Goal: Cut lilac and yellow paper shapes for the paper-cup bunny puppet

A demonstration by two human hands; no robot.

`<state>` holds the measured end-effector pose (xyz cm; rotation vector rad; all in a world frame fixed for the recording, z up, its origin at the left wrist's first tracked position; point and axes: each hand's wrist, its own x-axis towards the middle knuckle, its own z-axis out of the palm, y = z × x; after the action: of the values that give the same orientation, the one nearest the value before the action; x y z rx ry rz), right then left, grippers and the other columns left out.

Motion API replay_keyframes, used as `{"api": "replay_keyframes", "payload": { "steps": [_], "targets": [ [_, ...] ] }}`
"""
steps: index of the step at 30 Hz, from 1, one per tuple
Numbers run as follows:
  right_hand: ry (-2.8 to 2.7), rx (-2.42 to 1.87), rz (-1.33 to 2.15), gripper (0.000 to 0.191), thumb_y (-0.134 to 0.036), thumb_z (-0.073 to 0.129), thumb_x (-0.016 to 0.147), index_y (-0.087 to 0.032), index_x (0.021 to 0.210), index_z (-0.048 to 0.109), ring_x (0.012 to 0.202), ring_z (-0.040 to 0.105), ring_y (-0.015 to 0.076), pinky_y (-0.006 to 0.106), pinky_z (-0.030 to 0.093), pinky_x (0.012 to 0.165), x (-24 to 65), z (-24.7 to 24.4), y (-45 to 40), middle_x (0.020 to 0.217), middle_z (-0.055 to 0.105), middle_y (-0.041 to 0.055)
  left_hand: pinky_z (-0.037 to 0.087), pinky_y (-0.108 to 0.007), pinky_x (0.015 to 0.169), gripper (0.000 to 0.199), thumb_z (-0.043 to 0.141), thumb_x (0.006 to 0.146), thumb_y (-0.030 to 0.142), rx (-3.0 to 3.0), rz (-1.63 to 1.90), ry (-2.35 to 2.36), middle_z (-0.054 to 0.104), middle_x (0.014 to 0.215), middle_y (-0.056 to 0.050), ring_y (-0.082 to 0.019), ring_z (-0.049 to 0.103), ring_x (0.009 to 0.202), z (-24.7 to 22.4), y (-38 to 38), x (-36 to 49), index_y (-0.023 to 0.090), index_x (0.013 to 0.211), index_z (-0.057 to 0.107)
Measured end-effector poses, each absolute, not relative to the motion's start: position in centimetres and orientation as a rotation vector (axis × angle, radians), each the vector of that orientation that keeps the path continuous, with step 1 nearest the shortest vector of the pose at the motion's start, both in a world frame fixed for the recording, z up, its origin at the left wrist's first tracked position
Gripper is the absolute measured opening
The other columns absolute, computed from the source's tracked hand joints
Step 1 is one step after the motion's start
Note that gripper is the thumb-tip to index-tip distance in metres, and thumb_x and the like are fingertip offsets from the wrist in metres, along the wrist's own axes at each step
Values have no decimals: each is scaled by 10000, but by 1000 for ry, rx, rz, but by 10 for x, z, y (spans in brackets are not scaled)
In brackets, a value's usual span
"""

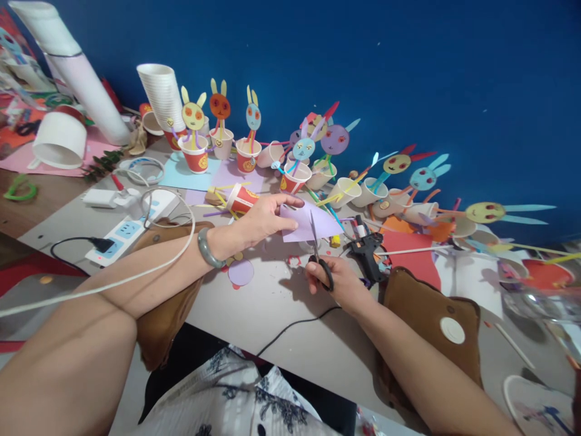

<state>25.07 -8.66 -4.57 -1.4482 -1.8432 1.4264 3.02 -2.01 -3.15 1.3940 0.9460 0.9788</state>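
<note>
When you're snipping a loose bit of purple paper (328,226) like this, I'd feed the sheet round with the left hand (265,221), keep the scissors (316,245) fairly steady, and mind that thumb near the blade. The paper's up off the table (227,321), plain and flattish, with a pointy corner out right and a blade across its face. Left hand's got its left side pinched, other fingers loosely stretched; right hand (342,283) is curled round the black handles. Purple circle (240,273) lower left, glue gun (367,251) to the right, rabbit-topped cups behind.
</note>
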Motion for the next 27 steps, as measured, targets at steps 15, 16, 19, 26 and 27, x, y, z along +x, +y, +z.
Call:
{"api": "replay_keyframes", "payload": {
  "steps": [15,16,19,26,27],
  "targets": [
    [-1798,-1422,1533,600,-735,543,843,-197,587,615,481,382,118,285,272,486,252,-49,-86,517,606,24,447,-209,524,592,705,687,139,1451,865,948,700,901,-53,-89,573,588,-29,-24,31,154,1274,632],
    [-1801,-1416,1524,601,-733,545,843,-196,580,607,487,389,119,286,277,494,252,-47,-86,515,607,25,448,-208,528,593,706,688,140,1453,863,947,702,912,-56,-88,574,593,-28,-24,31,154,1276,631],
    [-1803,-1405,1528,600,-726,557,839,-194,564,587,483,393,118,287,275,494,251,-44,-87,496,593,24,456,-207,541,582,698,687,127,1446,861,958,706,1002,-78,-76,569,600,-27,-24,32,146,1266,633],
    [-1774,-1430,1557,550,-682,595,829,-195,573,590,483,381,115,282,265,507,249,-45,-85,509,615,22,491,-215,586,585,696,676,108,1436,828,917,648,1264,-124,-85,604,693,-26,-23,32,127,1256,621],
    [-1765,-1431,1564,549,-686,596,824,-194,581,594,482,372,112,282,259,505,249,-46,-85,512,618,21,489,-218,584,599,695,672,100,1428,810,911,651,1253,-125,-82,601,684,-26,-23,32,121,1265,615]
  ]
}}
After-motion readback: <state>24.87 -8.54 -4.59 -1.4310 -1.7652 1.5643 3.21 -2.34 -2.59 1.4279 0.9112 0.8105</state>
